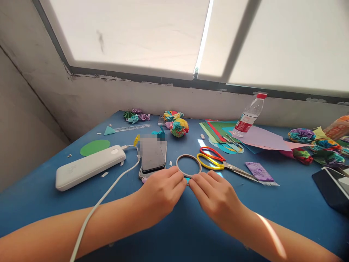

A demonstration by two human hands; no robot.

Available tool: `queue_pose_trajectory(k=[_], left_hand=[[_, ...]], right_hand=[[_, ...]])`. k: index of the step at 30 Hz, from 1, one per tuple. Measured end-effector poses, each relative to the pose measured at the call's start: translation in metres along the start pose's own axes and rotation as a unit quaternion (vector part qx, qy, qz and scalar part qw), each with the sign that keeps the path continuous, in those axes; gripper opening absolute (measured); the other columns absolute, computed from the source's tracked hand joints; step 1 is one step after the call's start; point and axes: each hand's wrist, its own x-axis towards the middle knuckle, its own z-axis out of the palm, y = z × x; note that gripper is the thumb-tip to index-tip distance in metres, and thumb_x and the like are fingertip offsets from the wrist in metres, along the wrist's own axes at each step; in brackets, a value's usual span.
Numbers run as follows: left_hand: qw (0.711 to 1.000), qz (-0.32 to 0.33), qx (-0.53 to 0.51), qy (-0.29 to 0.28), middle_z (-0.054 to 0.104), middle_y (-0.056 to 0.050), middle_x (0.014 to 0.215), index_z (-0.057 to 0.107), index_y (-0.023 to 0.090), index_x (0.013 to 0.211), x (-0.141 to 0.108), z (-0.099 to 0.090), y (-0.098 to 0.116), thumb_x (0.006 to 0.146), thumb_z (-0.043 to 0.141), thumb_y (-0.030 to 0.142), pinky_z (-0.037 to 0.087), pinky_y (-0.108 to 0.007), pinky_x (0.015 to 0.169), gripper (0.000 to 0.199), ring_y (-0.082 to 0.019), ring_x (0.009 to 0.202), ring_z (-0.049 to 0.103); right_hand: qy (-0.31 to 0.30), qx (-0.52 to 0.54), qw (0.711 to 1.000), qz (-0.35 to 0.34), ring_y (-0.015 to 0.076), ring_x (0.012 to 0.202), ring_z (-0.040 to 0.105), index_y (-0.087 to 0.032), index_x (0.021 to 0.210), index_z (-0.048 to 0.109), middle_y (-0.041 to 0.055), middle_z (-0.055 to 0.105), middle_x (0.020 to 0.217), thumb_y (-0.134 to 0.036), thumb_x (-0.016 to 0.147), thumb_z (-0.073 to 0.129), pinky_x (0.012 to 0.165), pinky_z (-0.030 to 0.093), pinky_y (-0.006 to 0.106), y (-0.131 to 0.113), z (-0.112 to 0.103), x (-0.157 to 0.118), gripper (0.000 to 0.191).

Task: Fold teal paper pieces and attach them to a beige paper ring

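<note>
You see a greyish ring (188, 155) left of the red-and-yellow-handled scissors (224, 165), a mottled purple packet (259, 171) by their tip.

A bright window (136, 36) rises behind the blue table (286, 207).

No text can be read, bottle label (245, 122) included.

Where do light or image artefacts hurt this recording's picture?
Head view: pale blinds glow behind a dimmer table; head view: sunlight streaks the right forearm and runs by the scissors; head view: pixelation masks the far end of the black phone.
</note>
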Motion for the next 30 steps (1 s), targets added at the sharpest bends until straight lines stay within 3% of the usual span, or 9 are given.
queue_pose_trajectory(k=[9, 17, 20, 25, 30], left_hand=[[0.994, 0.054, 0.088, 0.024, 0.042, -0.002, 0.059, 0.049, 0.013, 0.064, 0.006, -0.006, 0.003, 0.087, 0.038, 0.0, 0.028, -0.029, 0.049, 0.029, -0.015, 0.055, 0.037], [0.998, 0.05, 0.039, 0.008, 0.044, -0.003, 0.062, 0.051, 0.012, 0.064, 0.008, -0.008, 0.001, 0.086, 0.037, 0.001, 0.027, -0.03, 0.05, 0.029, -0.015, 0.056, 0.038], [0.994, 0.068, 0.087, 0.02, 0.044, -0.002, 0.059, 0.054, 0.012, 0.065, 0.007, -0.009, 0.003, 0.085, 0.043, 0.004, 0.022, -0.031, 0.047, 0.024, -0.015, 0.054, 0.038], [0.988, 0.105, 0.11, 0.0, 0.044, -0.002, 0.058, 0.055, 0.012, 0.064, 0.003, -0.008, 0.005, 0.083, 0.05, 0.007, 0.022, -0.031, 0.048, 0.02, -0.015, 0.055, 0.04], [0.995, 0.073, 0.073, 0.01, 0.043, -0.002, 0.058, 0.05, 0.013, 0.059, 0.004, -0.007, 0.006, 0.083, 0.045, 0.002, 0.021, -0.031, 0.048, 0.028, -0.015, 0.055, 0.037]], right_hand=[[-0.009, -0.031, 0.999, -0.022, 0.016, 0.061, 0.044, -0.015, 0.061, 0.053, 0.0033, 0.049, 0.059, 0.004, 0.081, 0.04, 0.061, 0.029, 0.032, -0.003, -0.003, 0.0, 0.03], [-0.047, -0.036, 0.997, -0.057, 0.0148, 0.056, 0.035, -0.016, 0.059, 0.05, 0.002, 0.044, 0.057, 0.002, 0.079, 0.04, 0.062, 0.028, 0.032, -0.001, -0.01, 0.0, 0.029], [-0.046, -0.02, 0.998, -0.046, 0.0145, 0.055, 0.033, -0.017, 0.058, 0.049, 0.0018, 0.044, 0.056, 0.003, 0.079, 0.038, 0.062, 0.028, 0.032, 0.002, -0.009, -0.001, 0.031], [-0.104, 0.049, 0.993, -0.027, 0.013, 0.053, 0.031, -0.016, 0.059, 0.048, 0.001, 0.044, 0.059, 0.0, 0.082, 0.034, 0.059, 0.025, 0.03, 0.006, -0.006, -0.003, 0.032], [-0.056, -0.039, 0.997, -0.035, 0.015, 0.057, 0.038, -0.016, 0.06, 0.05, 0.0022, 0.046, 0.057, 0.001, 0.083, 0.039, 0.059, 0.023, 0.032, -0.003, -0.009, 0.0, 0.03]])
